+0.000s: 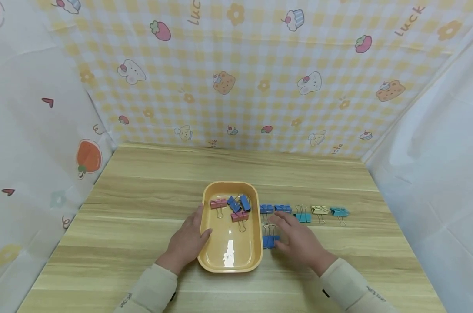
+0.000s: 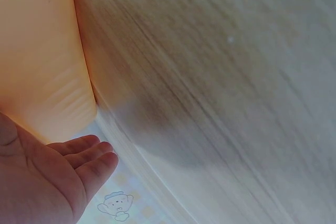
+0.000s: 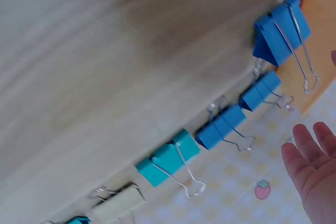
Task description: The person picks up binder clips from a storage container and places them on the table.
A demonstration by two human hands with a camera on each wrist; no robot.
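Note:
A yellow tray (image 1: 230, 272) stands mid-table with pink binder clips (image 1: 218, 204) and blue binder clips (image 1: 245, 203) in its far half. My left hand (image 1: 186, 241) rests along the tray's left wall, thumb over the rim; its fingers are extended in the left wrist view. Just right of the tray, my right hand (image 1: 299, 241) is spread above the table near a larger blue binder clip (image 3: 283, 32), which is beside the tray wall. Nothing shows between the right hand's fingers (image 3: 307, 148). Behind this hand are two more blue binder clips (image 3: 220, 126).
The row of clips continues rightward with a teal binder clip (image 1: 302, 217), a pale yellow binder clip (image 1: 320, 210) and another teal binder clip (image 1: 340, 211). A patterned cloth (image 1: 260, 65) hangs behind the wooden table (image 1: 150, 174), with white cloths at both sides.

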